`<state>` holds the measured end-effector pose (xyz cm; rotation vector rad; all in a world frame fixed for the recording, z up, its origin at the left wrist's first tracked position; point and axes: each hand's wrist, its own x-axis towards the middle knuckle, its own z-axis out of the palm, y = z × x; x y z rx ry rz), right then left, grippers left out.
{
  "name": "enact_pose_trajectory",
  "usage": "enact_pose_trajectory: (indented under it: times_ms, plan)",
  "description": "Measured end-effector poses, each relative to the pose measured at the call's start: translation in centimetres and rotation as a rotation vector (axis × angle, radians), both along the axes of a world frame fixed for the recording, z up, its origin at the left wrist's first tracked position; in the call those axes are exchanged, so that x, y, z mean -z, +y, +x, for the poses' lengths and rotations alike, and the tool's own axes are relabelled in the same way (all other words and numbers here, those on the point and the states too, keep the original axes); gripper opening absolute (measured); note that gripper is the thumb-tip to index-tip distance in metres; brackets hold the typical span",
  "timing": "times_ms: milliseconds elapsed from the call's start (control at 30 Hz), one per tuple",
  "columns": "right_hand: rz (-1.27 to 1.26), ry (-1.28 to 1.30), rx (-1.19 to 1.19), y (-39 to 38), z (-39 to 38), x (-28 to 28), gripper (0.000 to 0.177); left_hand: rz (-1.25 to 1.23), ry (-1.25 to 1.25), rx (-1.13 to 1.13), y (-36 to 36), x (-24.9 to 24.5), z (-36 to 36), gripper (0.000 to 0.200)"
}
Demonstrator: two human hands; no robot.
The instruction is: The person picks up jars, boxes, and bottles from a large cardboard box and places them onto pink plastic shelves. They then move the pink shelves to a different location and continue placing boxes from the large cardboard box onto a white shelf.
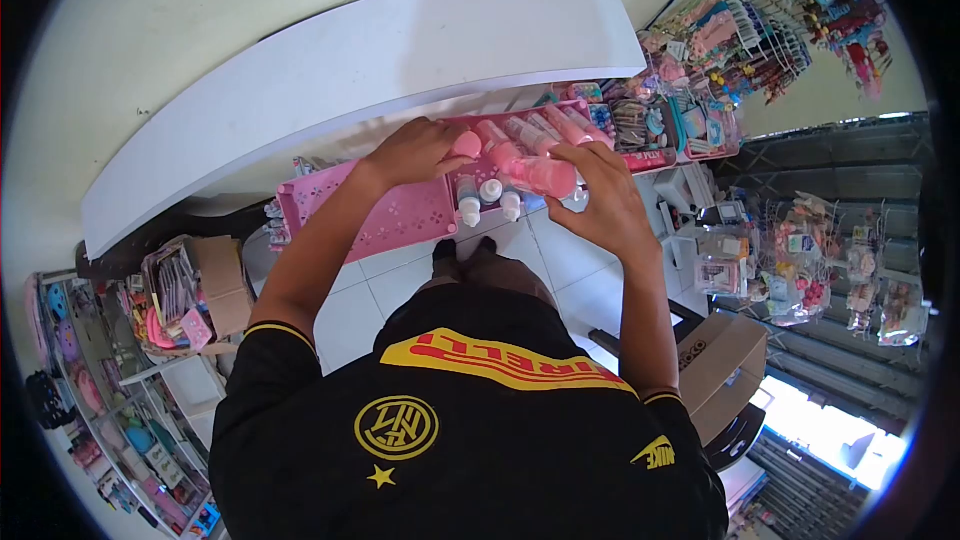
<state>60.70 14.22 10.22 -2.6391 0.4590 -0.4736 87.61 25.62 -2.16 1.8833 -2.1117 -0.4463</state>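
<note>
Presently: pink bottle [543,177] right of the flowered pink tray [385,215], gripped by the right hand [608,202] | left hand [415,152] closed around a pink-capped bottle [466,145] at the tray's far right corner | white-tipped bottles [490,190] just right of the tray | white shelf [370,70] above and beyond the tray | open cardboard box [722,380] well right of it.

Your bare left forearm [328,230] slants inward to your left hand [408,152], curled in a pinching grip; your bare right forearm [645,310] stands steeper, its right hand [612,205] (thumb and fingers bowed in a C) facing the left.
</note>
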Motion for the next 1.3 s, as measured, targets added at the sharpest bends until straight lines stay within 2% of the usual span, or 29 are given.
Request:
enact_pose_trajectory:
  times_ms: [67, 133, 200, 333, 400, 433, 467, 533, 567, 633, 667, 700, 733, 767, 833, 867, 900, 933, 1033, 1133, 1233, 1300]
  plan:
    - [0.017, -0.008, 0.026, -0.1, -1.2, 0.1, 0.058, -0.060, 0.001, -0.039, 1.1, 0.4, -0.3, 0.050]
    - [0.030, -0.015, 0.052, 0.1, -2.5, -0.3, 0.061, -0.336, 0.057, -0.087, 2.1, 0.7, -0.8, 0.047]
    - [-0.015, -0.057, 0.097, 0.4, -4.0, -1.5, 0.061, -0.407, 0.032, -0.116, 3.1, -0.3, -1.4, 0.049]
    - [0.036, -0.140, 0.096, 0.1, -8.0, -2.2, 0.069, -0.513, -0.015, -0.203, 5.1, -6.2, -4.7, 0.057]
    - [0.413, -0.323, 0.187, 0.0, -10.4, -2.6, 0.073, -0.550, 0.036, -0.227, 5.9, -9.2, -6.6, 0.055]
    - [0.413, -0.330, 0.198, -0.5, -11.7, -2.4, 0.073, -0.583, 0.091, -0.256, 6.0, -9.9, -7.7, 0.052]
    - [0.625, -0.483, 0.131, -1.2, -13.1, -2.1, 0.075, -0.581, 0.090, -0.240, 5.7, -9.7, -9.2, 0.052]
    - [0.973, -0.743, 0.046, -2.0, -15.7, -0.9, 0.075, -0.749, 0.966, -0.367, 4.2, -9.0, -13.2, 0.052]
    - [0.965, -0.757, 0.060, -2.2, -17.0, 0.1, 0.075, -0.741, 0.968, -0.347, 2.8, -9.4, -15.3, 0.052]
    - [1.488, -1.057, -0.039, -2.1, -19.5, 2.7, 0.069, -0.429, 1.691, -0.366, -0.3, -10.3, -20.3, 0.069]
    - [1.648, -1.113, 0.089, -1.3, -20.8, 3.8, 0.066, -0.409, 1.691, -0.341, -1.5, -10.2, -23.1, 0.069]
    - [1.775, -1.118, 0.058, -1.2, -22.4, 5.3, 0.064, -0.105, 1.933, -0.329, -2.9, -9.5, -26.0, 0.068]
    - [1.883, -1.108, 0.177, -0.7, -24.2, 5.9, 0.061, 0.236, 2.136, -0.305, -4.4, -8.5, -28.7, 0.067]
    - [1.931, -1.074, 0.215, -0.6, -26.3, 7.4, 0.058, 0.398, 2.186, -0.347, -5.4, -6.7, -31.5, 0.065]
    - [1.927, -1.061, 0.528, 0.5, -30.2, 9.0, 0.052, 0.674, 2.225, -0.446, -6.8, -4.5, -37.4, 0.061]
    - [1.964, -1.087, 0.598, 1.0, -32.9, 10.0, 0.051, 0.746, 2.192, -0.387, -7.4, -4.0, -40.1, 0.061]
    - [2.000, -1.118, 0.670, 1.3, -35.5, 11.0, 0.050, 0.804, 2.199, -0.427, -8.0, -3.4, -42.5, 0.059]
    - [1.950, -1.205, 0.706, 1.5, -38.3, 11.5, 0.050, 0.868, 2.200, -0.474, -8.4, -3.0, -44.9, 0.058]
    - [1.842, -1.483, 0.763, 2.3, -46.7, 12.3, 0.046, 0.966, 2.107, -0.356, -10.3, -2.1, -50.6, 0.057]
    - [1.563, -1.965, 0.786, 2.7, -53.3, 11.4, 0.042, 1.093, 2.003, -0.290, -12.4, -2.4, -55.1, 0.057]
    - [1.321, -2.234, 0.899, 3.1, -59.3, 10.7, 0.036, 1.169, 1.894, -0.209, -14.2, -2.9, -59.2, 0.057]
    - [1.196, -2.405, 0.869, 3.4, -63.3, 12.6, 0.035, 1.235, 1.873, -0.237, -15.2, -2.9, -61.3, 0.057]
